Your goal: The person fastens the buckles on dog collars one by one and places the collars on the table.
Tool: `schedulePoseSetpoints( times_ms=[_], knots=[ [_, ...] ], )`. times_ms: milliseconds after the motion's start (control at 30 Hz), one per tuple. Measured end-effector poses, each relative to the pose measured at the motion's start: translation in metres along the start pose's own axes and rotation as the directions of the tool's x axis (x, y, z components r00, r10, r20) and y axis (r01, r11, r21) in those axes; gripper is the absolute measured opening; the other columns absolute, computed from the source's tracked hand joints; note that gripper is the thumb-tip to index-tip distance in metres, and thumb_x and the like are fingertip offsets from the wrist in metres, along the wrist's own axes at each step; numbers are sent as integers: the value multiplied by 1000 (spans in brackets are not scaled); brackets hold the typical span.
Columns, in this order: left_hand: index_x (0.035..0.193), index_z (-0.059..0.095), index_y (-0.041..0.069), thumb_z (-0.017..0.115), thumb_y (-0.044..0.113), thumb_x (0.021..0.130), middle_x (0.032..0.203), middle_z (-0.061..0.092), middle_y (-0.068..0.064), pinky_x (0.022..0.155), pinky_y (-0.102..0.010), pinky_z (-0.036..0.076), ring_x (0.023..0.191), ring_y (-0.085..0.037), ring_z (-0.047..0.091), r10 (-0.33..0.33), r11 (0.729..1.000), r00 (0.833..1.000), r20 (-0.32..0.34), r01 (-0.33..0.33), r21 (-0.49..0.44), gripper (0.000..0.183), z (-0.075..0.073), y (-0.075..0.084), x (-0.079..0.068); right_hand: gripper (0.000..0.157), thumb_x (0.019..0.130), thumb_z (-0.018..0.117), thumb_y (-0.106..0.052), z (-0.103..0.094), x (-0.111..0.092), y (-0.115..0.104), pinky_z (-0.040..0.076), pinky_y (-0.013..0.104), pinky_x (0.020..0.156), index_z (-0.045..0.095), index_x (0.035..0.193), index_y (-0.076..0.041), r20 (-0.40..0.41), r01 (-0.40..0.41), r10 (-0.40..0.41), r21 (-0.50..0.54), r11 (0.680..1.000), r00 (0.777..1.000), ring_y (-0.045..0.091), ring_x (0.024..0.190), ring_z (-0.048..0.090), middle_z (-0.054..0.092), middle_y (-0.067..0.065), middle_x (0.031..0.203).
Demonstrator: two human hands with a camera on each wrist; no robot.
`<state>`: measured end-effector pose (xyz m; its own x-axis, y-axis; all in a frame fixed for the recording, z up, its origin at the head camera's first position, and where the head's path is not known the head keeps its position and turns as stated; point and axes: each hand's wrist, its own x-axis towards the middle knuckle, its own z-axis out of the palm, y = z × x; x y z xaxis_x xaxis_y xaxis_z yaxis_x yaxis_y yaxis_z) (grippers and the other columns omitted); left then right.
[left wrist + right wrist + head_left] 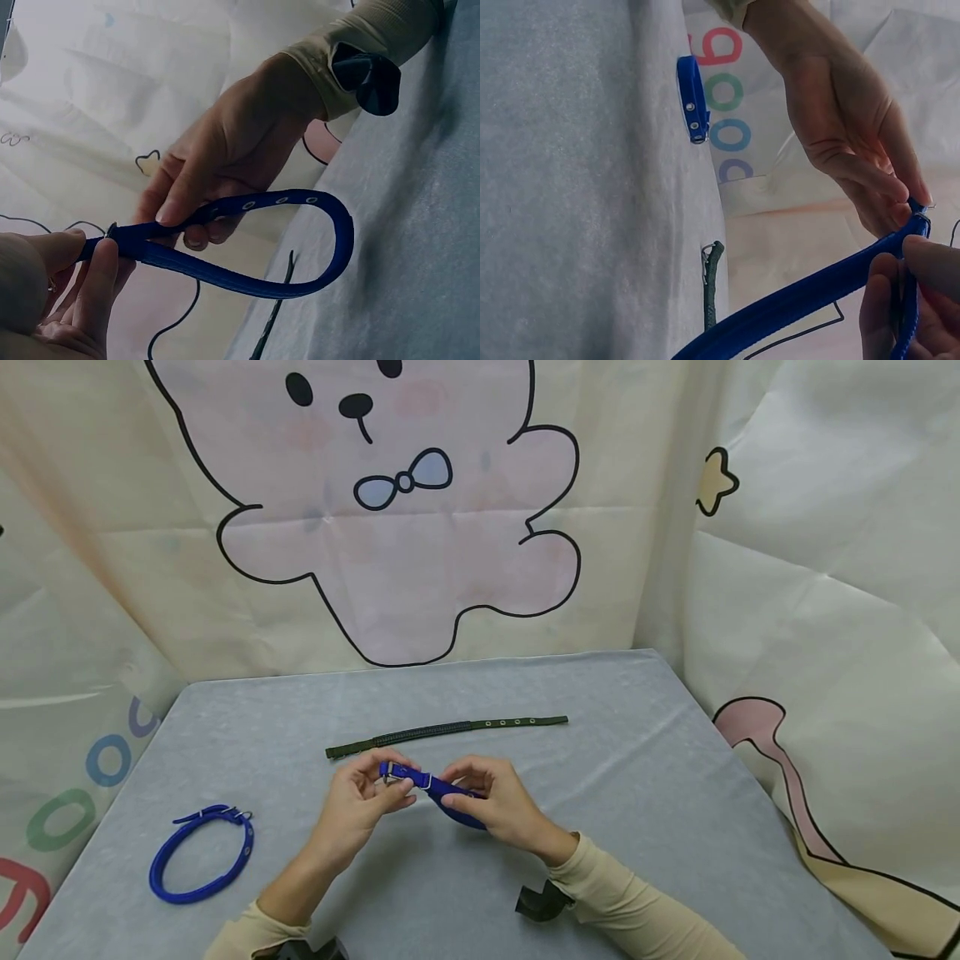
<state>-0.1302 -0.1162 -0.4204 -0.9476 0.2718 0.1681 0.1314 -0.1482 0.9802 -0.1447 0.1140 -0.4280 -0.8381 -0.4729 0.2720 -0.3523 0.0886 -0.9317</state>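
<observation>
Both hands hold a blue collar (pixel 459 802) above the table, bent into a loop. My left hand (pixel 360 797) pinches its buckle end, with the metal buckle (pixel 387 772) showing by the fingertips. The right hand (pixel 498 802) pinches the strap a little further along, past the metal ring. In the left wrist view the loop (pixel 341 247) hangs out beyond the right fingers, and eyelets (pixel 282 200) run along its upper strap.
A second blue collar (pixel 161 860), fastened in a ring, lies at the table's left. A dark green collar (pixel 442 729) lies stretched out behind the hands. Printed cloth (pixel 487 560) hangs around the grey-covered table (pixel 675 827).
</observation>
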Motion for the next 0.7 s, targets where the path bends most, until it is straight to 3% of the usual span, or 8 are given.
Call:
schedulePoseSetpoints(
  times_ms=[367,700],
  knots=[
    [119,56,-12,67,1,96,100,70,4,78,-31,62,87,-8,75,-16,999,1000,27,14,47,28,3,-3,0,31,93,70,-1,3,0,2,58,21,79,61,120,11,11,27,-28,90,996,1000,3,83,68,68,31,111],
    [119,56,-14,66,3,96,97,74,9,77,-30,63,89,-7,75,0,996,999,32,-3,93,30,3,-8,1,32,93,70,0,6,0,7,58,20,78,61,122,9,5,36,-37,142,989,999,4,83,67,65,34,112]
  ],
)
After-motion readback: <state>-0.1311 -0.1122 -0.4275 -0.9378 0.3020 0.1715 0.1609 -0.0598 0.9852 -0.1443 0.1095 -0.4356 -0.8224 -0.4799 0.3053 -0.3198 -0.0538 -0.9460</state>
